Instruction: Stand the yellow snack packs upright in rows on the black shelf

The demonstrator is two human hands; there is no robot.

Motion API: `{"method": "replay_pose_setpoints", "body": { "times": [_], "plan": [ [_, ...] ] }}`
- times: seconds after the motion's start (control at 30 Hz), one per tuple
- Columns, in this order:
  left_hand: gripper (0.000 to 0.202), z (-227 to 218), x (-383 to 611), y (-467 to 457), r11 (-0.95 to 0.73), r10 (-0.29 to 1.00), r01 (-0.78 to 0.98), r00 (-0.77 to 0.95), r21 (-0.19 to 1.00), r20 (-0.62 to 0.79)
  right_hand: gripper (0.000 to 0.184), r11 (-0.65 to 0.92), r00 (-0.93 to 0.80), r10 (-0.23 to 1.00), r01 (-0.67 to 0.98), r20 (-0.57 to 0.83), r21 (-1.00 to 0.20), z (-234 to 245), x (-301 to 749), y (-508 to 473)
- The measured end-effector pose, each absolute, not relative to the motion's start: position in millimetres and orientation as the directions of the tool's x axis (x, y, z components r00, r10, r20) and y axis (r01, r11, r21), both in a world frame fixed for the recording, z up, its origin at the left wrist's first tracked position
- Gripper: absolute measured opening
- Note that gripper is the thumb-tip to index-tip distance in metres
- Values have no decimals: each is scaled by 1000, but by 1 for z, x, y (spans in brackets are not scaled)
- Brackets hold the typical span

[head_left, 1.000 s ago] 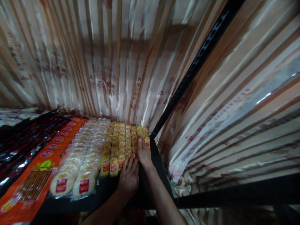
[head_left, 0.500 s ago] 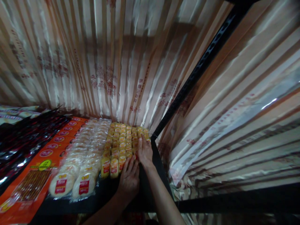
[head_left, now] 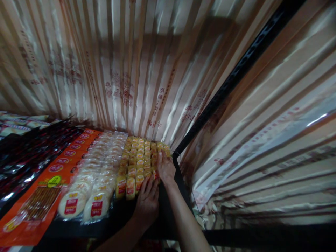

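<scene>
Rows of small yellow wrapped snack cakes (head_left: 140,162) stand packed at the right end of a dark shelf. Against the front of these rows lies my left hand (head_left: 147,204), its fingers stretched out and touching the front packs. My right hand (head_left: 167,170) rests along the right side of the block, thumb up and palm towards the packs, with its other fingers partly hidden. Neither hand visibly grips a pack. To the left of the cakes are two rows of round white crackers (head_left: 96,206) in clear wrappers with red labels.
Orange packets of brown stick snacks (head_left: 43,203) lie left of the crackers, then dark shiny packets (head_left: 28,157) and white packets (head_left: 18,126). A black metal post (head_left: 223,87) rises from the shelf corner (head_left: 170,210). Creased printed sheeting (head_left: 147,63) hangs behind and to the right.
The camera view has shifted slightly, so everything sits a little further right. Both hands stay against the yellow cakes, nearly unmoved.
</scene>
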State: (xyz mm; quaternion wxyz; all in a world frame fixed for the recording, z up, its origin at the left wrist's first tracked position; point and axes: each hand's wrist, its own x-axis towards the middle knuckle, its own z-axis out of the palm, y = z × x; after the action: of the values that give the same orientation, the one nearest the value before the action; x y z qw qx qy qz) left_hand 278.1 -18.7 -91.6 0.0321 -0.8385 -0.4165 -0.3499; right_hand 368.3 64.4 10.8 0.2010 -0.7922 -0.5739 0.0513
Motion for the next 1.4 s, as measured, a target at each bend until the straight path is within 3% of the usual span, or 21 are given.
{"method": "replay_pose_setpoints", "body": {
  "times": [0.17,0.4,0.67,0.97,1.17,1.4],
  "plan": [
    [40,-92,279,-19,-650,679,719,403,247,614,53,-263,353,923,869,152,-418,4,369,68],
    [38,-91,279,-18,-651,669,720,394,240,631,57,-151,263,952,847,155,-509,-1,375,72],
    [36,-90,281,-18,-646,647,726,359,234,672,55,-132,231,953,900,197,-415,14,379,86],
    [31,-92,281,-17,-646,658,721,359,251,661,53,-143,177,975,962,132,-231,26,370,103],
    [33,-93,281,-16,-641,676,727,381,248,631,56,-148,172,983,952,69,-267,27,372,107],
    [36,-92,280,-17,-629,703,741,414,234,578,58,-116,173,972,942,158,-316,25,384,118]
  ]
}}
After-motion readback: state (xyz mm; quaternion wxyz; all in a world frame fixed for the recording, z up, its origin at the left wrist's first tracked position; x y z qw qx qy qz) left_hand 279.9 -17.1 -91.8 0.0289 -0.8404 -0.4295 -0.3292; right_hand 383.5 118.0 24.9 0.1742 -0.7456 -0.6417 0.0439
